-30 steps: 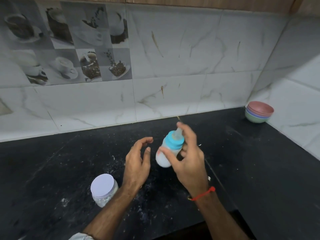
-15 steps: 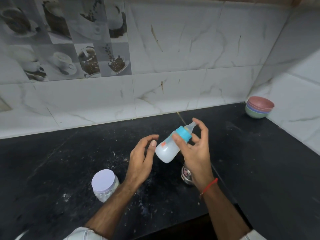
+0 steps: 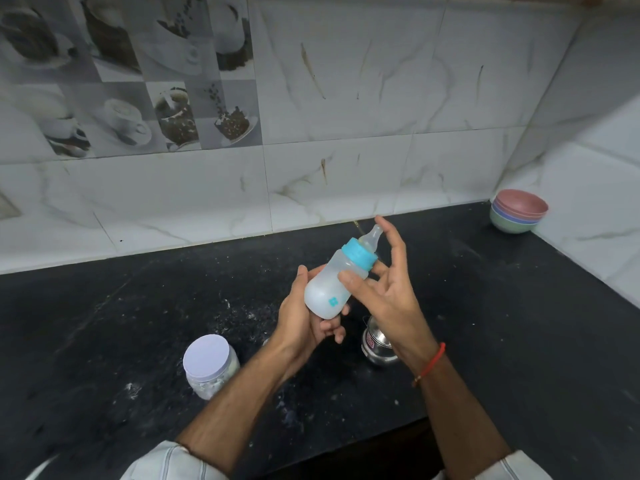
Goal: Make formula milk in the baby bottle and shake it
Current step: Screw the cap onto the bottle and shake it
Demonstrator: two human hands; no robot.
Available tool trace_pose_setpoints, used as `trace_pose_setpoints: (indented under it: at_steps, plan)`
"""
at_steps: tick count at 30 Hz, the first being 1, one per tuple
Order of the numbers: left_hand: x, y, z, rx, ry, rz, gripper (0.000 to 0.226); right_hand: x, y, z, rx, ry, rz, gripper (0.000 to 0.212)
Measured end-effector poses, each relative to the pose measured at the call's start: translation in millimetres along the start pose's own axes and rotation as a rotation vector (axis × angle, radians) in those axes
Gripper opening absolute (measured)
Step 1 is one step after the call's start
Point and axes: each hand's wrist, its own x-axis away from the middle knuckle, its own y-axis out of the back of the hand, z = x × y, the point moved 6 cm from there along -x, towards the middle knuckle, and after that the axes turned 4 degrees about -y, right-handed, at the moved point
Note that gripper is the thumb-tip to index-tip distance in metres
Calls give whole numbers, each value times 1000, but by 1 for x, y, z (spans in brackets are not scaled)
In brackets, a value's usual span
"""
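The baby bottle (image 3: 329, 285) is a cloudy white bottle with a blue collar and a clear teat. It is held tilted above the black counter, teat pointing up and to the right. My left hand (image 3: 304, 317) cups its base from below and behind. My right hand (image 3: 384, 289) touches its neck with the thumb on the front and the fingers spread behind the collar and teat. A clear jar with a white lid (image 3: 209, 365) holding white powder stands on the counter to the lower left.
A small steel cup (image 3: 375, 344) stands on the black counter (image 3: 138, 323) under my right wrist. Stacked coloured bowls (image 3: 517, 211) sit in the far right corner. White powder is scattered on the counter near the jar. Tiled walls rise behind and to the right.
My left hand has moved right and taken the bottle's base, where before it hung apart from it. The bottle has tipped further, and my right hand's fingers have loosened around its neck.
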Motion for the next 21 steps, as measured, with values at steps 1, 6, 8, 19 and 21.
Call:
trace_pose_setpoints:
  at_steps: [1,6,8,19,21]
  plan:
    - [1,-1,2,27,51,29,73,0,0,1,12,4,16,90]
    - [-3,0,5,22,113,114,85,-2,0,8,49,50,10,93]
    - [-9,9,-2,-99,-3,21,84,-1,1,21,82,148,-46,94]
    - [-3,52,-49,-829,-527,-335,45,11,2,11,434,353,-234,87]
    - [-2,56,-48,-833,-518,-351,44,18,2,28,412,561,-379,89]
